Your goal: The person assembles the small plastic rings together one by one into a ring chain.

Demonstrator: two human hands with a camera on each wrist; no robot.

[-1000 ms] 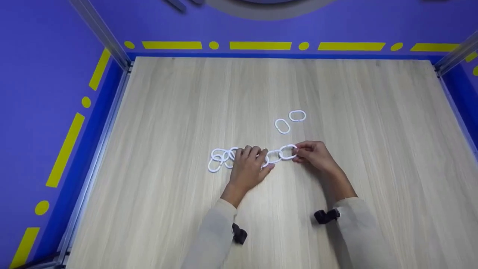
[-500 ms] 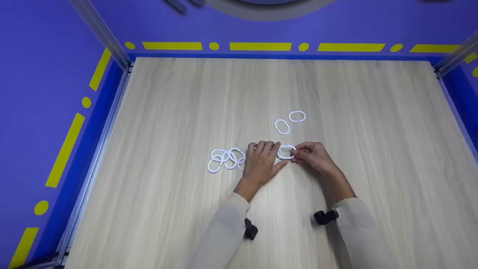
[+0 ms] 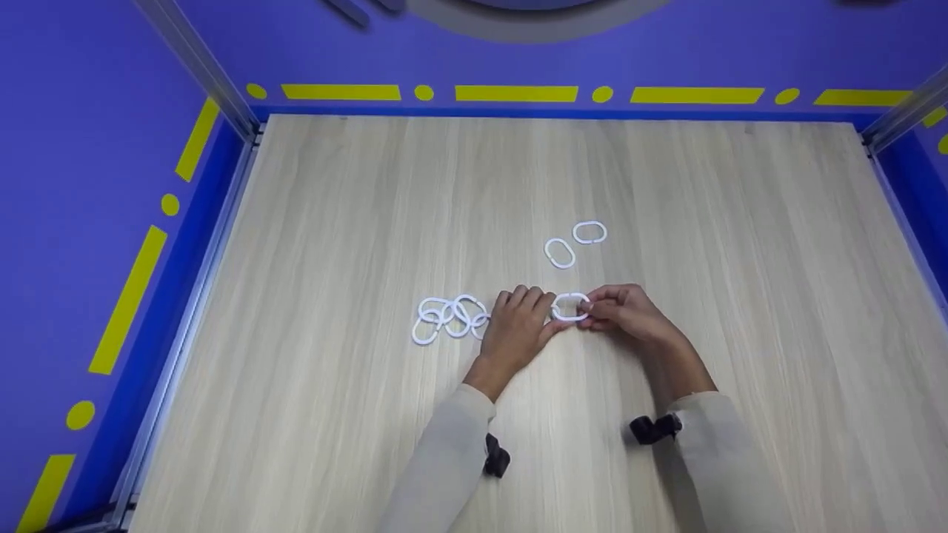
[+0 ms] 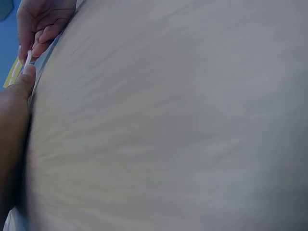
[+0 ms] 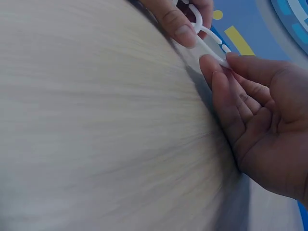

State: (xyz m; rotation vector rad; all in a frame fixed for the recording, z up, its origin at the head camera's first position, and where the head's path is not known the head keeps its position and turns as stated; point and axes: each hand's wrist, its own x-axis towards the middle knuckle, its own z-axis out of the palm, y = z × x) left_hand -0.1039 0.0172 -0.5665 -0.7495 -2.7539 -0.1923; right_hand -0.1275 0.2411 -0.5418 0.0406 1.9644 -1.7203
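A chain of white oval plastic links (image 3: 458,317) lies on the wooden table, its middle hidden under my left hand (image 3: 516,329). Between my hands the end link (image 3: 571,317) shows, with a small gap in its upper side. My right hand (image 3: 621,314) pinches that link's right end between thumb and fingers, plainest in the right wrist view, where the link (image 5: 209,50) is raised off the table. There the left thumb (image 5: 185,36) and fingers hold the chain where the end link meets its neighbour. In the left wrist view only a sliver of link (image 4: 29,57) shows.
Two loose white links, one tilted (image 3: 560,253) and one lying sideways (image 3: 590,232), rest beyond the hands. Blue walls with yellow marks (image 3: 516,93) border the table's back and sides. Black wrist cameras (image 3: 655,428) hang at both sleeves.
The left hand has slid right along the chain toward the right hand, uncovering links at its left. One link now shows between the hands instead of two. The right hand has barely moved.
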